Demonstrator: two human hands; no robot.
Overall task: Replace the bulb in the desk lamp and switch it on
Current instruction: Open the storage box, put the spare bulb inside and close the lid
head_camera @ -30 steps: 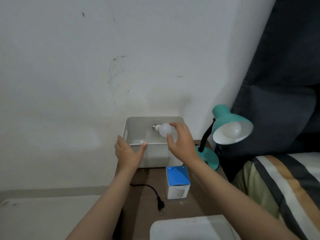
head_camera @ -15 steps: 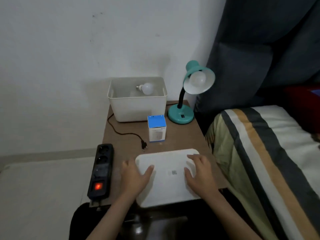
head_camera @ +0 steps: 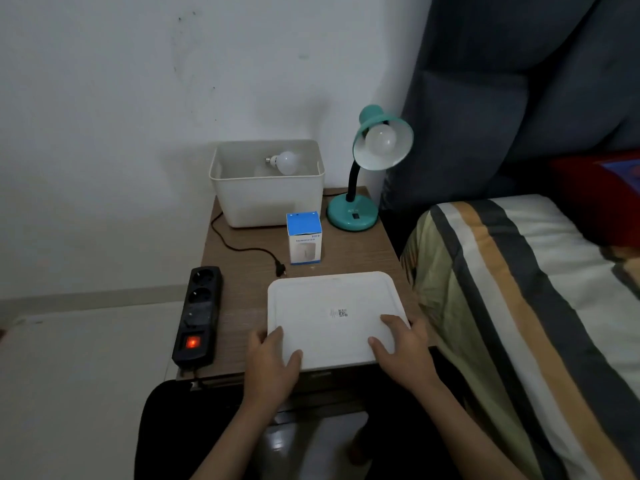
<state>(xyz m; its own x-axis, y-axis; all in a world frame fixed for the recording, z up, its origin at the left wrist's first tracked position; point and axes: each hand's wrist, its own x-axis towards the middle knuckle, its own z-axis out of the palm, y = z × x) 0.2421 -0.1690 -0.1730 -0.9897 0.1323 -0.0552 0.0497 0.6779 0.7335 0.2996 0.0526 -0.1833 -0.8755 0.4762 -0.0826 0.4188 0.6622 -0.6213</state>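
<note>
A teal desk lamp (head_camera: 352,216) stands at the back right of the wooden side table, unlit, with a white bulb (head_camera: 380,139) in its shade. Another white bulb (head_camera: 286,162) lies inside the open white bin (head_camera: 266,202) at the back. The lamp's black plug (head_camera: 280,269) lies loose on the table, unplugged. A blue and white bulb box (head_camera: 304,238) stands in front of the bin. My left hand (head_camera: 272,362) and my right hand (head_camera: 401,344) grip the near corners of the flat white bin lid (head_camera: 329,313) at the table's front.
A black power strip (head_camera: 200,315) with a glowing red switch lies along the table's left edge. A bed with a striped cover (head_camera: 519,306) borders the table on the right. A dark padded headboard (head_camera: 519,81) rises behind the lamp. White wall stands behind.
My right hand let go of the bulb in the bin and both hands came back to the lid at the front. The view pulled back and down.
</note>
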